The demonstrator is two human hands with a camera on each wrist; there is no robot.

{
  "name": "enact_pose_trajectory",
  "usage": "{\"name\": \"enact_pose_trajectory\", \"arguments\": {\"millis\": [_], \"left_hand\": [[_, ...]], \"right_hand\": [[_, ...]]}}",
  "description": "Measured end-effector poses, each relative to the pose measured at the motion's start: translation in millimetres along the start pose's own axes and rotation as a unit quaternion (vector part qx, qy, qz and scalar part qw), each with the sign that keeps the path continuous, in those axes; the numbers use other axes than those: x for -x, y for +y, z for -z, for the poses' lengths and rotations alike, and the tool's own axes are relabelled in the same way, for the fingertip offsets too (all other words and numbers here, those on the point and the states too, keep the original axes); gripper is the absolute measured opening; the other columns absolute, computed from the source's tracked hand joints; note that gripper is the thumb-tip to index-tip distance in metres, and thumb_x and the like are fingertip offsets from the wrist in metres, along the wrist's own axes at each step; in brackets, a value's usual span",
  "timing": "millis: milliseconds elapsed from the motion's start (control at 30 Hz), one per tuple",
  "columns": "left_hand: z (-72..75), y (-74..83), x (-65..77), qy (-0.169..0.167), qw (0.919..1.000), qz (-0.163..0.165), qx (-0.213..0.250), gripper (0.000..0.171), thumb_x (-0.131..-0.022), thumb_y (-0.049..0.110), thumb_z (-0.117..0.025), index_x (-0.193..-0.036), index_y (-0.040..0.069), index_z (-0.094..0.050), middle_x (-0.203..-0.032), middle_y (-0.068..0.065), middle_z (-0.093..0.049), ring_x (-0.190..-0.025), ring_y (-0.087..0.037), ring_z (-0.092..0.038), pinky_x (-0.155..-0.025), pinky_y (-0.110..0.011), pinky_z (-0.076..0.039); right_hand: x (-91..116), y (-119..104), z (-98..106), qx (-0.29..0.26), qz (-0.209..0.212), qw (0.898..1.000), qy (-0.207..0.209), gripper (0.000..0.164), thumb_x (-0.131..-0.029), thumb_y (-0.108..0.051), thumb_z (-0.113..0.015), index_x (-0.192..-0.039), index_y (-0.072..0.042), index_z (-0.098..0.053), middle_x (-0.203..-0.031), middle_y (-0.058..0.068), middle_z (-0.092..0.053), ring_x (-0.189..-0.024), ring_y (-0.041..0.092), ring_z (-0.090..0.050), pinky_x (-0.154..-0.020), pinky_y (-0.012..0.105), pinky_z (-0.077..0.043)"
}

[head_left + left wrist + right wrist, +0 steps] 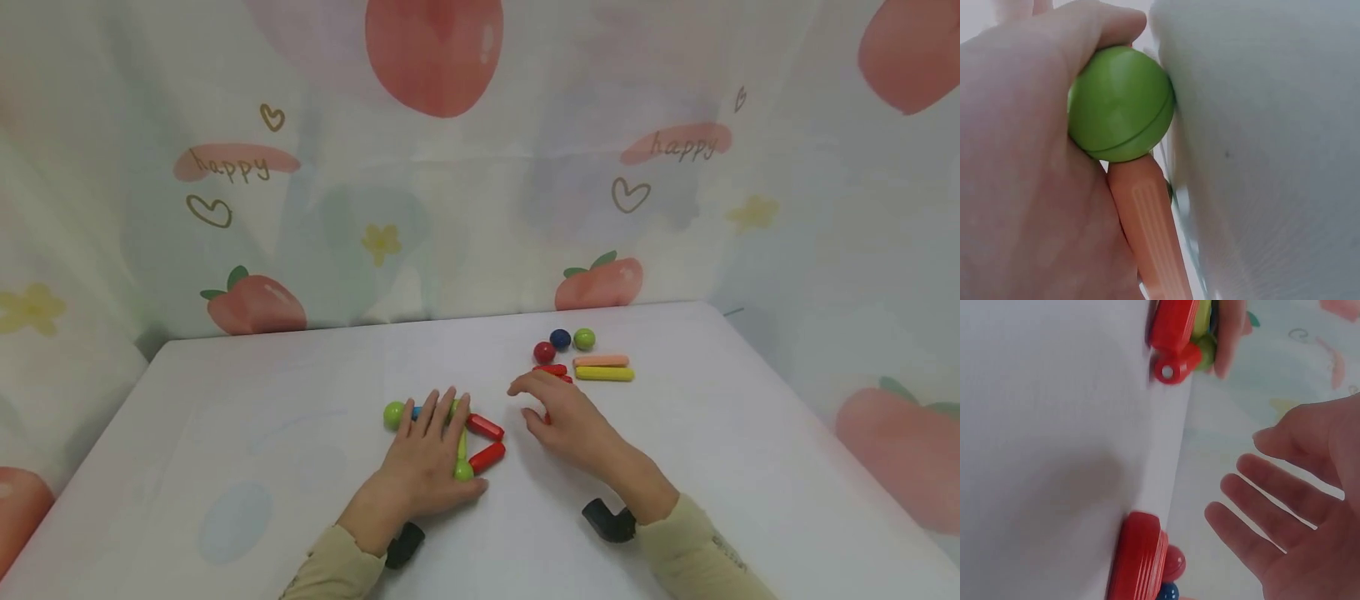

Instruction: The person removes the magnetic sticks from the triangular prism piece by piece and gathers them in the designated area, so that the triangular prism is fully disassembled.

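Observation:
My left hand (427, 467) lies spread, palm down, over a frame of building sticks and balls on the table. Around it show a green ball (393, 415), part of a blue stick (417, 412) and two red sticks (486, 427) angled toward each other; the palm hides the rest. In the left wrist view, a green ball (1121, 103) meets an orange stick (1149, 225) beside that palm. My right hand (573, 425) hovers with parted, slightly bent fingers, holding nothing. Near its fingertips are loose red sticks (551, 369), partly covered by the hand.
Behind the right hand sit a red ball (544, 352), a dark blue ball (560, 339) and another green ball (584, 338). An orange stick (601, 361) and a yellow stick (604, 374) lie side by side there. A patterned curtain (465, 250) stands behind the white table (225, 417).

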State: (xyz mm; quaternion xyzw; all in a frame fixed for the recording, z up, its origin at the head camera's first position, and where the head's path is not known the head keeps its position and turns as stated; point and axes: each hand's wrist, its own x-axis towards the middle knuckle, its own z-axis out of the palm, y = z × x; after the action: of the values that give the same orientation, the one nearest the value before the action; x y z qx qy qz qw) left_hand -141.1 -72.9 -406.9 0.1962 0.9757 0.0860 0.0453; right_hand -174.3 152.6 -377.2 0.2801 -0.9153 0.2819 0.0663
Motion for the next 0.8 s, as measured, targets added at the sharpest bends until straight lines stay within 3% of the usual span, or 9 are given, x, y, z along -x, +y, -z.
{"name": "enact_pose_trajectory", "arguments": {"millis": [200, 433, 800], "left_hand": [[-0.6, 1.5, 1.0, 0.001, 1.0, 0.002, -0.004, 0.104, -0.085, 0.068, -0.059, -0.159, 0.011, -0.014, -0.166, -0.013, -0.016, -0.153, -0.037, -0.015, -0.123, -0.059, -0.009], [-0.8, 0.1, 1.5, 0.013, 0.9999, -0.002, -0.005, 0.103, -0.085, 0.067, -0.059, -0.159, 0.01, -0.015, -0.165, -0.013, -0.017, -0.152, -0.037, -0.015, -0.123, -0.059, -0.01], [-1.0, 1.5, -0.5, 0.017, 0.9998, -0.004, -0.003, 0.101, -0.086, 0.064, -0.06, -0.159, 0.01, -0.016, -0.165, -0.013, -0.018, -0.152, -0.037, -0.017, -0.123, -0.059, -0.011]], "right_hand": [[5, -15, -7, -0.018, 0.055, 0.996, -0.063, 0.027, -0.088, -0.003, -0.07, -0.114, -0.01, -0.067, -0.111, 0.0, -0.069, -0.104, 0.016, -0.065, -0.09, 0.033, -0.058], [4, -27, -19, -0.031, 0.08, 0.985, -0.151, 0.02, -0.091, -0.005, -0.069, -0.11, -0.012, -0.069, -0.104, -0.002, -0.07, -0.098, 0.011, -0.062, -0.092, 0.028, -0.056], [6, -25, -25, 0.004, 0.071, 0.982, -0.173, 0.021, -0.092, -0.01, -0.07, -0.112, -0.013, -0.071, -0.104, -0.005, -0.069, -0.098, 0.008, -0.061, -0.092, 0.028, -0.056]]}}
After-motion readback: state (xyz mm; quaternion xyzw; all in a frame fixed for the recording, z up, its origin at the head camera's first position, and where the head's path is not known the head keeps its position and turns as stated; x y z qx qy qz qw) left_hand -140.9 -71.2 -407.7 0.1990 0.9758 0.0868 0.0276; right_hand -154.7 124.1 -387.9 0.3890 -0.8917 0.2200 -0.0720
